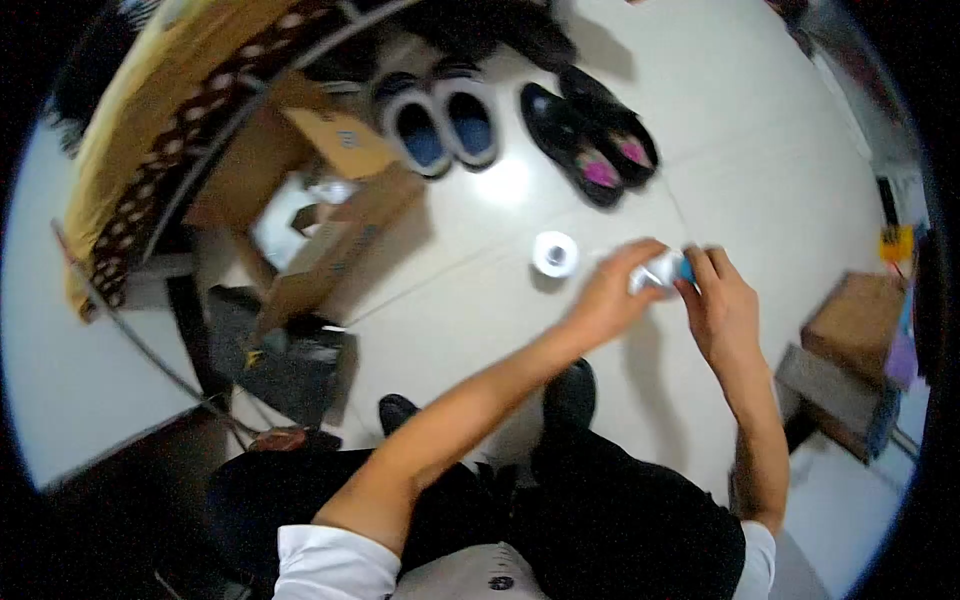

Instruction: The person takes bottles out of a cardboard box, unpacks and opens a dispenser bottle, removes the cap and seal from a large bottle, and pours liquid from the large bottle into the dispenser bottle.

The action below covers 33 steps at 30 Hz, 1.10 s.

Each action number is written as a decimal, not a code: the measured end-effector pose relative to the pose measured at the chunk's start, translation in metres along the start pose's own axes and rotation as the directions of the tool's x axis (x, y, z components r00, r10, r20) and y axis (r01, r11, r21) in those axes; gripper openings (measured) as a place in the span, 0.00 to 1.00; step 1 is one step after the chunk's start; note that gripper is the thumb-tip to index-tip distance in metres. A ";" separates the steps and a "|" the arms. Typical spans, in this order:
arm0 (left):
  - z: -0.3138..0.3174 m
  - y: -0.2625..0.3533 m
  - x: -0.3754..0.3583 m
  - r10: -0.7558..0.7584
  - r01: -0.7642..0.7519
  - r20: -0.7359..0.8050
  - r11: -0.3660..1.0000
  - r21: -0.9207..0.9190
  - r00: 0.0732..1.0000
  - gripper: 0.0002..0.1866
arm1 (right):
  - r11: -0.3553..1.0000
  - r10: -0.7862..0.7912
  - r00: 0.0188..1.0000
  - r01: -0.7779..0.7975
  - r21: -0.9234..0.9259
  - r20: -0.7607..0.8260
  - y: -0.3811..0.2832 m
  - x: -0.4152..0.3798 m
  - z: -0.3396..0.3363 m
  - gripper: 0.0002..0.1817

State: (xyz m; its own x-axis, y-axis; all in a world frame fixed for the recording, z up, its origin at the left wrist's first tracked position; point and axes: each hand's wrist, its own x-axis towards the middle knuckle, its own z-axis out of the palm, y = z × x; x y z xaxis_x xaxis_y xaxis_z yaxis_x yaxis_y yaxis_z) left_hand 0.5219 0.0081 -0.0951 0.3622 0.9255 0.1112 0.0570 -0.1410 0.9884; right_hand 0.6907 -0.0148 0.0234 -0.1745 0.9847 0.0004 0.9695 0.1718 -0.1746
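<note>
In front of me, my left hand [614, 298] is closed around a small white object [655, 274], which looks like a bottle or tube but is blurred. My right hand [722, 300] pinches its blue end [686, 269], which looks like a cap. Both hands are raised above the tiled floor, close together. Left of them stands a white roll-like item [555, 254] with a dark centre, untouched by either hand.
Grey slippers [470, 118] and black shoes [585, 140] lie ahead on the floor [440, 300]. An open cardboard box [340, 250] sits at left beside a dark bag [275, 350]. Brown boxes [850, 325] are stacked at right. A yellow-covered bed edge [130, 130] is upper left.
</note>
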 end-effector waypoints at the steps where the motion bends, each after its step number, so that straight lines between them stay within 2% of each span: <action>1: -0.001 0.003 0.000 -0.024 0.024 0.010 0.999 0.029 1.000 0.31 | 1.000 -0.016 0.995 0.017 0.005 -0.098 0.000 -0.002 -0.005 0.20; 2: 0.000 -0.001 0.000 -0.003 0.003 0.008 1.000 0.005 1.000 0.30 | 0.998 0.024 0.987 -0.013 0.066 -0.156 0.002 -0.006 -0.012 0.19; 4: -0.006 0.009 0.001 -0.035 0.031 0.048 0.995 0.091 0.998 0.30 | 0.979 0.092 0.950 -0.031 0.203 -0.298 0.011 -0.010 -0.017 0.17; 5: -0.008 0.008 0.004 -0.020 0.018 0.047 0.999 0.041 0.999 0.30 | 0.944 0.218 0.947 -0.143 0.298 -0.237 0.023 -0.016 -0.011 0.17; 7: -0.008 0.014 0.008 -0.033 0.029 0.062 0.997 0.068 0.998 0.29 | 0.807 0.441 0.892 -0.344 0.480 -0.102 0.051 -0.032 0.025 0.18; 9: -0.012 0.028 0.010 -0.084 0.080 0.079 0.995 0.051 0.993 0.28 | 0.740 0.479 0.870 -0.329 0.586 -0.117 0.085 -0.051 0.095 0.20; 11: -0.011 0.032 0.010 -0.095 0.090 0.099 0.995 0.053 0.991 0.28 | 0.629 0.571 0.821 -0.452 0.633 0.018 0.091 -0.067 0.139 0.19; 14: -0.007 0.032 0.013 -0.060 0.053 0.109 0.996 0.069 0.992 0.27 | 0.572 0.656 0.750 -0.569 0.591 0.086 0.086 -0.079 0.178 0.19; 17: -0.001 0.025 0.014 -0.051 0.045 0.101 0.997 0.056 0.994 0.25 | 0.694 0.572 0.820 -0.463 0.552 -0.031 0.094 -0.092 0.197 0.19; 18: 0.000 0.020 0.015 -0.059 0.056 0.090 0.998 0.038 0.994 0.24 | 0.695 0.572 0.816 -0.425 0.580 -0.086 0.092 -0.091 0.189 0.18; 22: 0.001 0.021 0.014 -0.114 0.116 0.059 0.993 -0.034 0.992 0.22 | 0.706 0.544 0.799 -0.269 0.655 -0.258 0.057 -0.063 0.107 0.10; 25: 0.002 0.013 0.015 -0.094 0.097 0.062 0.994 -0.058 0.994 0.22 | 0.836 0.290 0.899 -0.072 0.545 -0.326 0.015 -0.044 0.048 0.11; 26: 0.003 0.006 0.017 -0.081 0.088 0.071 0.991 -0.097 0.994 0.22 | 0.856 0.236 0.912 -0.032 0.516 -0.335 0.007 -0.039 0.042 0.15; 30: -0.003 -0.001 0.022 -0.078 0.091 0.126 0.991 -0.095 0.989 0.22 | 0.903 0.213 0.951 -0.104 0.417 -0.224 -0.011 -0.022 0.031 0.20; 33: -0.004 -0.004 0.022 -0.067 0.079 0.118 0.991 -0.105 0.991 0.21 | 0.884 0.225 0.961 -0.131 0.448 -0.162 -0.002 -0.018 0.039 0.19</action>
State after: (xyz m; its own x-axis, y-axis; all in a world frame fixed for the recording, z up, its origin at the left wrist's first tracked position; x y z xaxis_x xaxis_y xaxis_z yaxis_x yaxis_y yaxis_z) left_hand 0.5261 0.0306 -0.0962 0.4652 0.8846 0.0320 -0.0124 -0.0297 0.9995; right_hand 0.6852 -0.0340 -0.0149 0.0781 0.9897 0.1204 0.8031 0.0092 -0.5958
